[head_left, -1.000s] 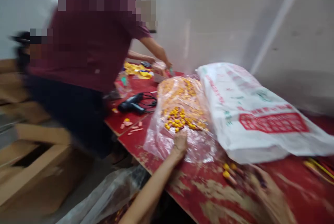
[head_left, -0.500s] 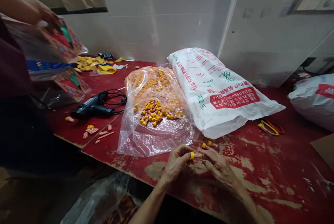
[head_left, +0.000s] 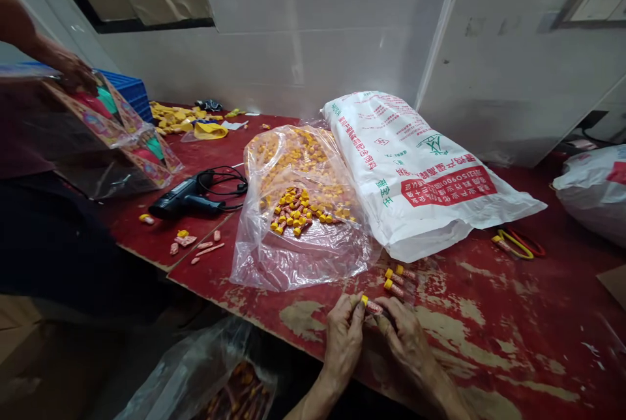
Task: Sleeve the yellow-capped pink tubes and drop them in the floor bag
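Note:
Near the table's front edge, a small tube with a yellow cap and a pink-patterned body point(head_left: 374, 307) is held between my two hands. The thumb and fingers of my left hand point(head_left: 343, 330) pinch it at the cap end. At its pink end are the closed fingertips of my right hand point(head_left: 405, 332). Just beyond my fingers lie three similar capped tubes point(head_left: 395, 288) on the worn red table point(head_left: 303, 319). Behind them, a clear plastic bag point(head_left: 293, 270) holds a large heap of the same yellow-capped pieces, some spilling at its mouth.
A printed white sack point(head_left: 415, 146) leans right of the bag. Left are a black heat gun point(head_left: 183, 201), loose pink pieces point(head_left: 184, 239) and yellow scraps point(head_left: 171, 119). Another person's hand point(head_left: 73, 71) holds boxed goods point(head_left: 110, 113). Below the edge hangs another clear bag point(head_left: 186, 368).
My hands have drawn nearer the table's front edge. Three capped tubes now show beyond them, where two were plainly visible. The other person's upper box has come down against the lower one.

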### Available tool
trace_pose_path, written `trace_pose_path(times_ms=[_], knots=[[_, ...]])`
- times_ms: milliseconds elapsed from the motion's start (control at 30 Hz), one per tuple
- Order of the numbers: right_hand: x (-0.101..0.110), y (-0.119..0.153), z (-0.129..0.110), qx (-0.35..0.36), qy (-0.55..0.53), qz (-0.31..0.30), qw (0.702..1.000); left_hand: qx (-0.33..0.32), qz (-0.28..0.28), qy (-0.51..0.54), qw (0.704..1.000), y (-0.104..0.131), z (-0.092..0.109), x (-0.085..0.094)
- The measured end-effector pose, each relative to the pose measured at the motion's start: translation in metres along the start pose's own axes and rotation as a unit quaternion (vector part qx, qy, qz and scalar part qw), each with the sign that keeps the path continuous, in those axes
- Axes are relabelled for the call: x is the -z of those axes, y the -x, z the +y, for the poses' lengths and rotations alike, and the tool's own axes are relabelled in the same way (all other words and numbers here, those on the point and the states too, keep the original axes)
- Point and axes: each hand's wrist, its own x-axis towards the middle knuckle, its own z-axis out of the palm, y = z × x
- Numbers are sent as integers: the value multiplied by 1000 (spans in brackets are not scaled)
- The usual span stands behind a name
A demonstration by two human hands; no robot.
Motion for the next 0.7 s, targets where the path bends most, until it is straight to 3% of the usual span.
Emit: trace_pose_path(times_ms=[133, 233, 433, 600, 700], knots=[[1, 3, -13, -121, -118, -49, 984, 17, -18, 6, 1000, 2, -3, -2], [1, 5, -11, -130, -134, -46, 981, 2, -30, -12, 999, 4, -3, -3], [-2, 7, 10, 2, 76, 8, 997, -39, -54, -86, 994, 4, -7, -2], [-5, 8, 16, 89, 303, 7, 949, -39, 6, -110, 993, -3, -14, 0], [-1, 4, 17, 96, 331, -1, 939, -36, 45, -82, 995, -10, -3, 9]])
